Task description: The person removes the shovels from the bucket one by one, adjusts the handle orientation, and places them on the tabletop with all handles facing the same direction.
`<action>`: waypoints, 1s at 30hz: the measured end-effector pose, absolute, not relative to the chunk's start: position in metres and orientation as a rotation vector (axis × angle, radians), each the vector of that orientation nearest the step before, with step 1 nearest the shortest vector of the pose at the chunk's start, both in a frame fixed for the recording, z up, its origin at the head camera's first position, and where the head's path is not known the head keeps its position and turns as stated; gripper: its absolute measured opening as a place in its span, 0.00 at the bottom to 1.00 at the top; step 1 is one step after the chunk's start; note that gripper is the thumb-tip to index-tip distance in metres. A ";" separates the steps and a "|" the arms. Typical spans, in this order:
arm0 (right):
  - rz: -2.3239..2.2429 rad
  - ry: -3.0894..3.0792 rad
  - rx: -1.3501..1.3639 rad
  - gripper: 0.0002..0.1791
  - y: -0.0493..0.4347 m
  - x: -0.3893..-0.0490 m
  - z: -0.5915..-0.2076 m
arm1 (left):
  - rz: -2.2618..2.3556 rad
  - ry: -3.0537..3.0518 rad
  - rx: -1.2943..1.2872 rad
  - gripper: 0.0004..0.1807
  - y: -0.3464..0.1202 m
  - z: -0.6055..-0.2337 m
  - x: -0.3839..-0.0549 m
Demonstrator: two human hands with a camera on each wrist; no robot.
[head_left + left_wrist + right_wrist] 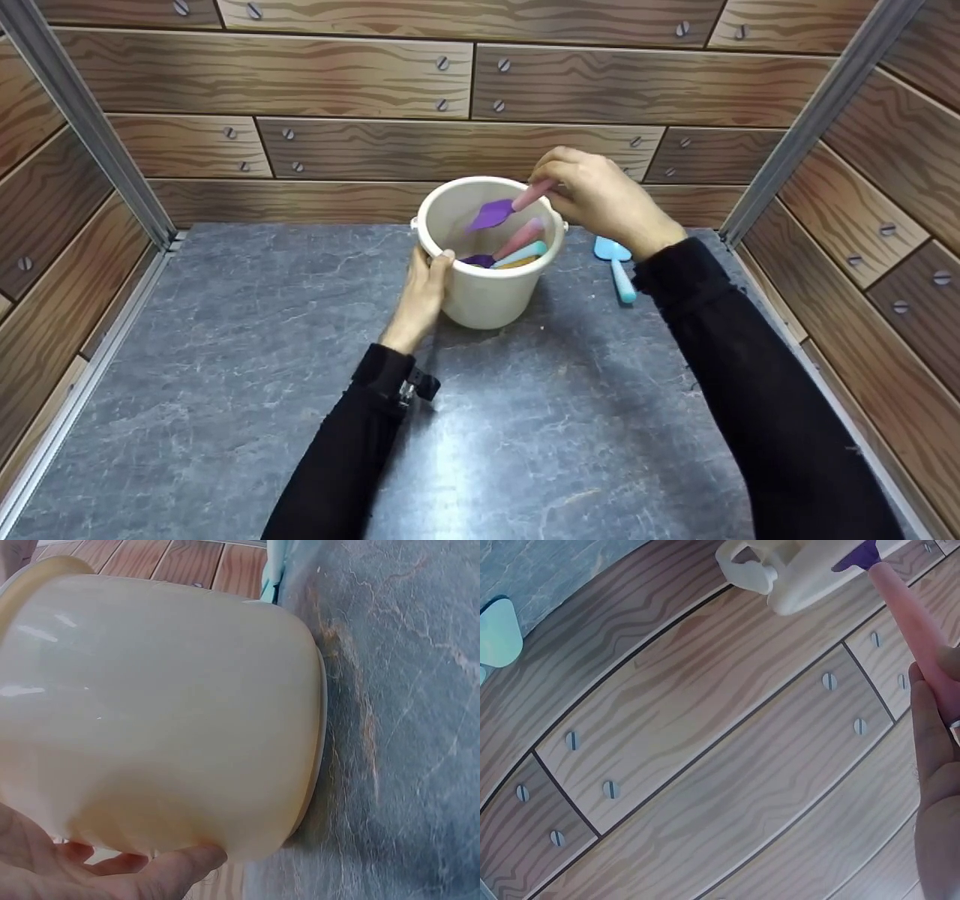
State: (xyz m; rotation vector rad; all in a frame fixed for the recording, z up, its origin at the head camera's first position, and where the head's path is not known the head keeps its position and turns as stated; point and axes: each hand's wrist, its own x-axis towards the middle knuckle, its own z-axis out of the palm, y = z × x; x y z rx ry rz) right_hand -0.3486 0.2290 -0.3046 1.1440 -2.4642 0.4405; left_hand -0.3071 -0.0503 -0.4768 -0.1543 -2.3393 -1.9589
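A cream-white bucket [487, 300] stands upright on the grey surface. My left hand [421, 296] grips its near left side just under the rim; the left wrist view shows thumb and fingers against the bucket wall [172, 697]. Over the bucket's mouth, my right hand [604, 196] pinches the pink handle of a toy shovel [492, 214], whose purple blade points down and left into the opening. Inside lie another pink-handled shovel [519, 240] with a purple end, a turquoise handle [525, 253] and something orange, partly hidden by the rim.
A light blue toy shovel [621, 279] lies on the surface right of the bucket, beneath my right forearm. Wood-patterned panels [360, 79] close off the back and both sides, with metal rails [817, 112] at the corners.
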 end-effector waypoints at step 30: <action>0.494 -2.341 0.967 0.13 0.255 -0.335 -0.291 | -1.962 -2.317 -0.174 0.47 -0.049 -0.476 -0.309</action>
